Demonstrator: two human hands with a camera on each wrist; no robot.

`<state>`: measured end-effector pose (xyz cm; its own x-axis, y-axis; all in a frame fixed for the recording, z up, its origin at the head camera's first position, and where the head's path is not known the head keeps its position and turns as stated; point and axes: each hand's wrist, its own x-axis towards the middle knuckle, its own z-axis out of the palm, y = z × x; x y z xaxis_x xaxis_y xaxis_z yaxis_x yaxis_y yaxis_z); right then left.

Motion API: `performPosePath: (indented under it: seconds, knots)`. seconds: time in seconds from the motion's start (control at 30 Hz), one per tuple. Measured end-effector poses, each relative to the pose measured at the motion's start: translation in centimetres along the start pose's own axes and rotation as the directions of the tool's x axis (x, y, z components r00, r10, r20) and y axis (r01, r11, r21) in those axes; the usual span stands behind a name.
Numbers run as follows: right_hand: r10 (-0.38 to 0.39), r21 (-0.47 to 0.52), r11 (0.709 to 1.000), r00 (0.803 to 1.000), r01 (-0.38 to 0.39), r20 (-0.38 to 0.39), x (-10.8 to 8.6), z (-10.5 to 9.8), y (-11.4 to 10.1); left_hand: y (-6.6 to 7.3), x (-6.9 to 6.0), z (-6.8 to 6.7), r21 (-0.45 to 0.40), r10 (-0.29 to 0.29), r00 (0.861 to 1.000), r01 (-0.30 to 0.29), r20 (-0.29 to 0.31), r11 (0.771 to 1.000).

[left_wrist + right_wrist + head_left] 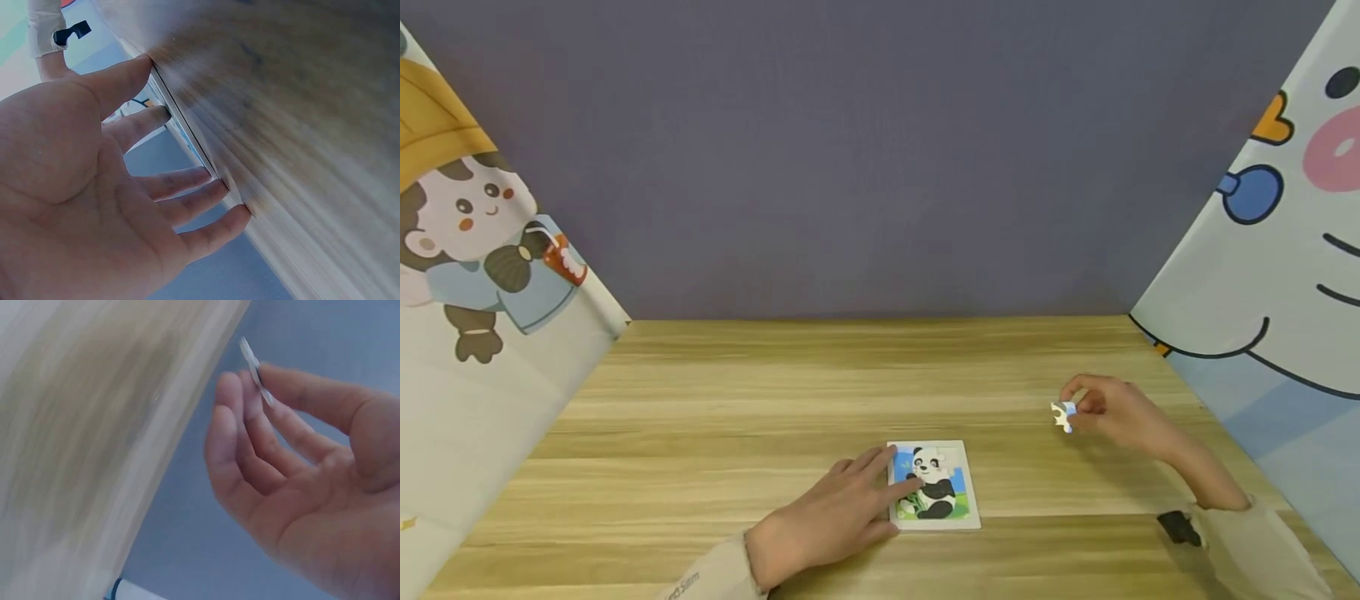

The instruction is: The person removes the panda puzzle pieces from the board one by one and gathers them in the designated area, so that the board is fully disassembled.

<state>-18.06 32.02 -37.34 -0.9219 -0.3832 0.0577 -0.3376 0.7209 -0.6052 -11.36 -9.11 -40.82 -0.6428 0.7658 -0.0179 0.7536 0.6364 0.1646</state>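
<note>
A small panda jigsaw puzzle (936, 487) in a white frame lies flat on the wooden table. Its upper right part shows a pale patch without picture. My left hand (838, 508) rests against the puzzle's left side, fingers spread and fairly straight, one fingertip on the panda. In the left wrist view the palm and the spread fingers (187, 187) show beside the puzzle's thin edge. Off to the right and raised above the table, my right hand (1116, 414) pinches a jigsaw piece (1063, 414), white and blue. The right wrist view shows that piece (255, 369) edge-on between thumb and fingers.
The wooden table (737, 400) ends at a dark grey back panel (880, 167). Side panels with cartoon prints stand at left (497, 250) and right (1285, 275). A black strap piece (1180, 528) sits at the right sleeve.
</note>
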Motion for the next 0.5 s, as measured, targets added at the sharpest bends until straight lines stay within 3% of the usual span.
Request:
performPosePath:
  seconds: [0.27,0.5]
  knots:
    - [0.07,0.02,0.997,0.989,-0.073,0.133,-0.1,-0.2,1.7,-0.1,0.0,0.0,0.027,0.011,1.0,-0.011,-0.012,1.0]
    - [0.112,-0.067,0.992,0.987,-0.105,0.119,-0.1,0.5,2.6,0.0,0.0,0.1,0.029,0.001,1.0,-0.001,-0.012,1.0]
